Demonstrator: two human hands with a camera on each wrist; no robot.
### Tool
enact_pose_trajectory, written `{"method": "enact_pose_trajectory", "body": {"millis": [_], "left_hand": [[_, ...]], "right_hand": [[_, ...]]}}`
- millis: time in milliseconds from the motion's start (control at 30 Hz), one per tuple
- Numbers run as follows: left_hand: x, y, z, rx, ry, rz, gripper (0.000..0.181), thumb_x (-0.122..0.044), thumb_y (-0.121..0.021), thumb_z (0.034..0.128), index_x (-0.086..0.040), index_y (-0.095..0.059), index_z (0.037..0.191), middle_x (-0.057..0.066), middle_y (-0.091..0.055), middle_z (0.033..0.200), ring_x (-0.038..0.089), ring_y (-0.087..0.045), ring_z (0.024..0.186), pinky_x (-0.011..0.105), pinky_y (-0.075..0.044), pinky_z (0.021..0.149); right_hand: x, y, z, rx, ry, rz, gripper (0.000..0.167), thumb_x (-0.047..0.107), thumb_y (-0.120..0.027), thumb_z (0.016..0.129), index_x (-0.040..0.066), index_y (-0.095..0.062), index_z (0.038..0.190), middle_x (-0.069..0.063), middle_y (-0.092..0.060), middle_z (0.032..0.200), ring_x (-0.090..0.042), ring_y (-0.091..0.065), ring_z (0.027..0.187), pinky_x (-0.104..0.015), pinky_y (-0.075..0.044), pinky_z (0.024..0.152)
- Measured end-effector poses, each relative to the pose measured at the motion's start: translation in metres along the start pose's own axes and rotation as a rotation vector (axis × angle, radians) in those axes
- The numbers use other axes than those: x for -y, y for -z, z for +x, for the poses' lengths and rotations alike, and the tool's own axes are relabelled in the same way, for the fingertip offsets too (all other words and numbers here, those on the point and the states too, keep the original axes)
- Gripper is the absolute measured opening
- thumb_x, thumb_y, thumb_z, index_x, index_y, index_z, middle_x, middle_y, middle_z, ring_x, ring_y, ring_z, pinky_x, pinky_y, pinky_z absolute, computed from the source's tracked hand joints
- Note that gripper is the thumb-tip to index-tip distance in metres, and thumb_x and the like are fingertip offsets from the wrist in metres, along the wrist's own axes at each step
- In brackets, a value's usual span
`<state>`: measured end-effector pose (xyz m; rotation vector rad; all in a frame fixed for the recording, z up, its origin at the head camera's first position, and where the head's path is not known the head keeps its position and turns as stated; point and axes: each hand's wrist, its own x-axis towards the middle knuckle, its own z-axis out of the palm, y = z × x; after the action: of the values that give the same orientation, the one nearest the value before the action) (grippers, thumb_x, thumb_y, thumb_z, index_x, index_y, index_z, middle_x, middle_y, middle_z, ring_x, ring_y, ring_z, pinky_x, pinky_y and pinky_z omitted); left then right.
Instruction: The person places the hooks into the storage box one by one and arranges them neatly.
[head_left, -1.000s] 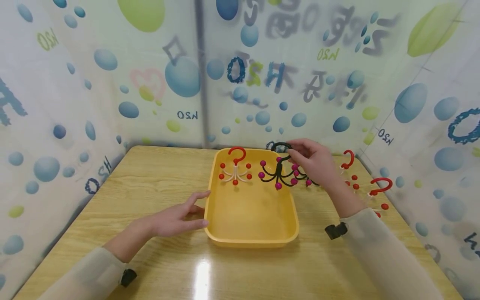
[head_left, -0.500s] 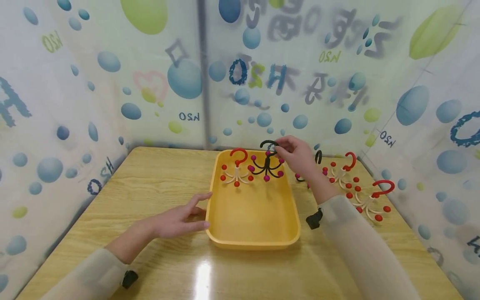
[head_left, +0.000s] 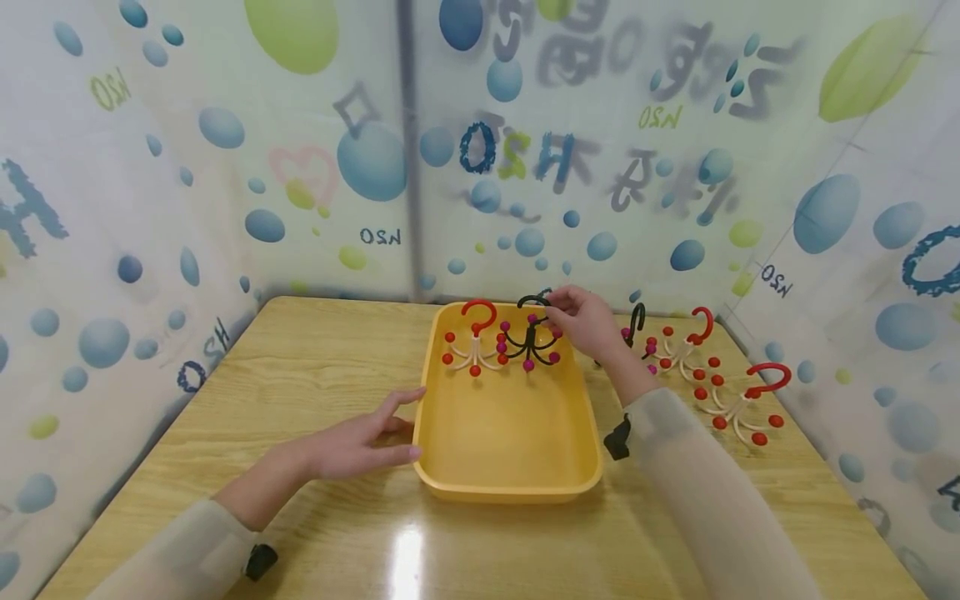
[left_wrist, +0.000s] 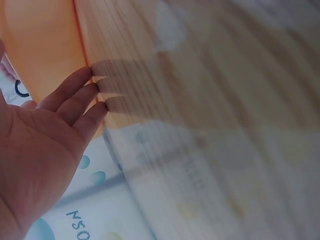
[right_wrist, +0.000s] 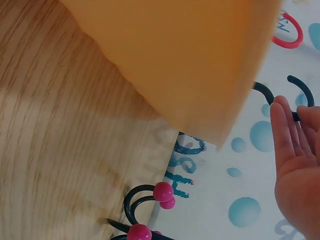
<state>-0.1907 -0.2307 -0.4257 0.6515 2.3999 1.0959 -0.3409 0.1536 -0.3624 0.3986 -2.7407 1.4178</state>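
Note:
A black multi-arm hook [head_left: 530,339] with magenta ball tips is pinched by its curved top in my right hand [head_left: 588,323], over the far part of a yellow plastic tray [head_left: 506,446]. In the right wrist view the tray wall hides most of this hook; thumb and fingers meet at its black curve [right_wrist: 301,90]. Beside it, inside the tray, stands a white hook [head_left: 475,352] with a red top and red balls. My left hand [head_left: 356,443] touches the tray's left wall, and the left wrist view shows its fingers [left_wrist: 75,90] extended along that side.
Right of the tray, another black hook [head_left: 637,323] is partly hidden by my right hand. Two red-and-white hooks [head_left: 681,354] lie farther right on the wooden table [head_left: 322,350]. Patterned curtains [head_left: 315,208] close off the back and sides.
My right hand has carried the black hook leftward and slightly down over the tray, next to the red-and-white one. The left hand stays at the tray's side.

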Motion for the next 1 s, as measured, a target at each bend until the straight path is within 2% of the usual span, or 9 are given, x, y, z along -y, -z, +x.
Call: {"method": "enact_pose_trajectory", "body": {"millis": [100, 267, 400, 733, 1000], "left_hand": [[-0.001, 0.0, 0.0, 0.0, 0.001, 0.002, 0.086, -0.051, -0.063, 0.1106, -0.031, -0.01, 0.175, 0.018, -0.059, 0.161, 0.04, -0.055, 0.152, 0.069, -0.038, 0.125], [-0.002, 0.001, -0.001, 0.004, 0.005, 0.002, 0.086, -0.051, -0.063, 0.1108, -0.031, -0.01, 0.175, 0.017, -0.06, 0.16, 0.04, -0.055, 0.152, 0.069, -0.039, 0.125], [-0.002, 0.002, 0.0, 0.003, 0.005, 0.004, 0.086, -0.051, -0.063, 0.1108, -0.03, -0.011, 0.175, 0.017, -0.061, 0.16, 0.04, -0.055, 0.151, 0.07, -0.039, 0.124], [-0.001, 0.001, 0.0, 0.0, 0.01, 0.012, 0.085, -0.052, -0.064, 0.1102, -0.035, -0.01, 0.174, 0.016, -0.061, 0.16, 0.04, -0.055, 0.152, 0.071, -0.038, 0.125], [0.0, 0.001, 0.0, 0.0, 0.01, 0.021, 0.085, -0.053, -0.063, 0.1102, -0.035, -0.01, 0.174, 0.015, -0.061, 0.16, 0.04, -0.055, 0.152, 0.071, -0.037, 0.125]], "right_hand": [[-0.004, -0.001, 0.002, 0.018, -0.002, -0.007, 0.028, 0.019, -0.064, 0.114, 0.004, -0.066, 0.137, -0.021, -0.075, 0.129, -0.037, -0.078, 0.114, -0.049, -0.064, 0.102], [-0.007, -0.002, 0.005, 0.042, -0.023, 0.007, 0.031, 0.018, -0.062, 0.114, 0.003, -0.065, 0.141, -0.024, -0.073, 0.134, -0.041, -0.076, 0.119, -0.055, -0.061, 0.107], [-0.008, -0.002, 0.007, 0.031, -0.037, 0.003, 0.031, 0.016, -0.061, 0.114, 0.004, -0.065, 0.143, -0.024, -0.073, 0.136, -0.044, -0.074, 0.121, -0.054, -0.06, 0.108], [-0.012, -0.001, 0.008, 0.014, -0.064, -0.006, 0.031, 0.014, -0.061, 0.114, 0.007, -0.066, 0.144, -0.024, -0.073, 0.134, -0.04, -0.076, 0.117, -0.052, -0.06, 0.109], [-0.016, 0.008, 0.004, 0.005, -0.034, 0.06, 0.037, 0.015, -0.061, 0.114, 0.003, -0.061, 0.15, -0.025, -0.069, 0.144, -0.044, -0.073, 0.123, -0.052, -0.06, 0.108]]}}
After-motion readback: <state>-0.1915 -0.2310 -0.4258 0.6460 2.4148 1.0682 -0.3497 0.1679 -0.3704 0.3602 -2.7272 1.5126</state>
